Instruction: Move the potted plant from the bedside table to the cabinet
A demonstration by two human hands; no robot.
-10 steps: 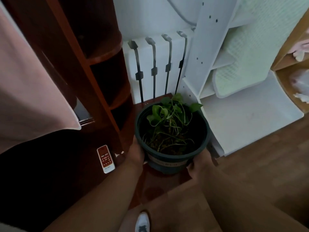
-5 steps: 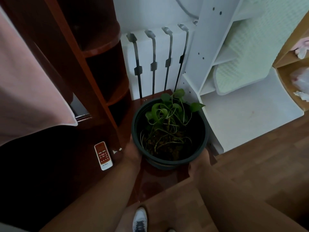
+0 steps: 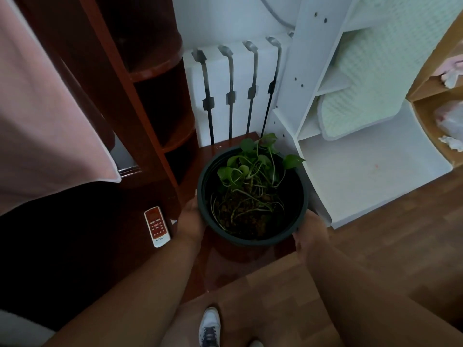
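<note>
The potted plant [image 3: 253, 194] is a dark green round pot with soil and a few trailing green leaves. It hangs over the glossy reddish-brown bedside table [image 3: 225, 261]. My left hand [image 3: 191, 220] grips the pot's left side and my right hand [image 3: 309, 231] grips its right side. Both sets of fingers are hidden under the pot. A white cabinet [image 3: 370, 171] with a flat low top stands just right of the pot.
A white and red remote control [image 3: 157, 226] lies on the dark surface to the left. A dark wooden corner shelf [image 3: 155, 96] rises behind it, a white radiator [image 3: 235, 96] stands at the back, and a pink cloth [image 3: 45, 116] hangs at left. My shoe [image 3: 210, 326] is on the wooden floor.
The pot has risen towards the camera with both hands still on it, so I now see more down into it and little of its side wall.
</note>
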